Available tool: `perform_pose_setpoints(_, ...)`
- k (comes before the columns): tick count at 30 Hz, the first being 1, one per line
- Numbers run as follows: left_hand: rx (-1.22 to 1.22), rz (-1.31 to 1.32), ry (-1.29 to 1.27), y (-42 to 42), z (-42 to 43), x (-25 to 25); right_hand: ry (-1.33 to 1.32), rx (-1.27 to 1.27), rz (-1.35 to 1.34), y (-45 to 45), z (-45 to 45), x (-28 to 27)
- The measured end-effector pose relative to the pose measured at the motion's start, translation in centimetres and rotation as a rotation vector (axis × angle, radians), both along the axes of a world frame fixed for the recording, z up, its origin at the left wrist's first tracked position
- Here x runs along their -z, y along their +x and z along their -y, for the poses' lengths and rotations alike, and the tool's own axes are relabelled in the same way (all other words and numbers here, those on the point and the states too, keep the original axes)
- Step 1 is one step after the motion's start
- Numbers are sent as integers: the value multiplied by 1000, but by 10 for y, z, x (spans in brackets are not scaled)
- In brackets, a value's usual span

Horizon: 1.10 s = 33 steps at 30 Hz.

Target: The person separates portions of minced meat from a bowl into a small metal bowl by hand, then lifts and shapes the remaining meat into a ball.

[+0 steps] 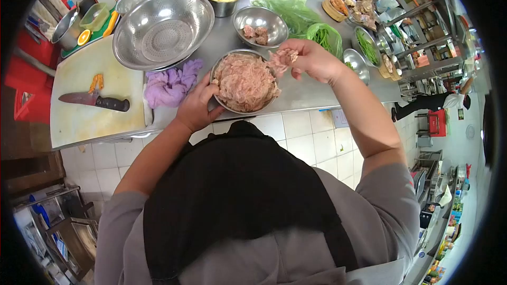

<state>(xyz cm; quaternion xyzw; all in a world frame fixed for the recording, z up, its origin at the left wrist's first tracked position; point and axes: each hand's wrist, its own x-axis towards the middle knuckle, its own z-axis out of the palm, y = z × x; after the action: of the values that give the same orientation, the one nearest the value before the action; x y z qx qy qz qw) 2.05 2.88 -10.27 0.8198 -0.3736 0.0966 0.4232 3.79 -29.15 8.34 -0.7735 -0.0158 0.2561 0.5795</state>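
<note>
At steel tbl (327,93), tiled flr (322,150) below — R grip (316,63) pinches meat (281,61), L grip (197,105) holds full bowl (247,112).

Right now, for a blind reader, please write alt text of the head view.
The right hand holds raw meat near a bowl heaped with more, which the left hand touches. A knife lies on a board at left.

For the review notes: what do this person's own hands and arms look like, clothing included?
The left hand and right hand are ungloved, with no watch or bracelet showing. The grey sleeves are short, and a black apron is worn in front.
</note>
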Motion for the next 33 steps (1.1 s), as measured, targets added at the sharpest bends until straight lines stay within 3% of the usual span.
perform_pose_setpoints(4, -20, 37, -29, -1, 1, 5, 127, -19, -13, 4, 3, 24)
perform_pose_setpoints(8, -14, 8, -1, -1, 0, 0, 287, 130, 28, 4, -3, 55)
perform_pose_setpoints(11, -6, -29, 2, -1, -1, 2, 331, 185, 29, -3, -23, 39)
perform_pose_setpoints(18, -24, -12, 7, -1, 0, 0, 506, 268, -63, 3, -11, 57)
perform_pose_setpoints(21, -20, -35, 3, -1, 0, 2, 412, 411, -79, 7, -11, 52)
perform_pose_setpoints(27, -35, -26, 11, -1, 0, 4, 523, 524, -170, 14, -4, 41)
perform_pose_setpoints(33, -72, -14, 31, -2, 2, 6, 475, 440, -82, 27, 6, 43)
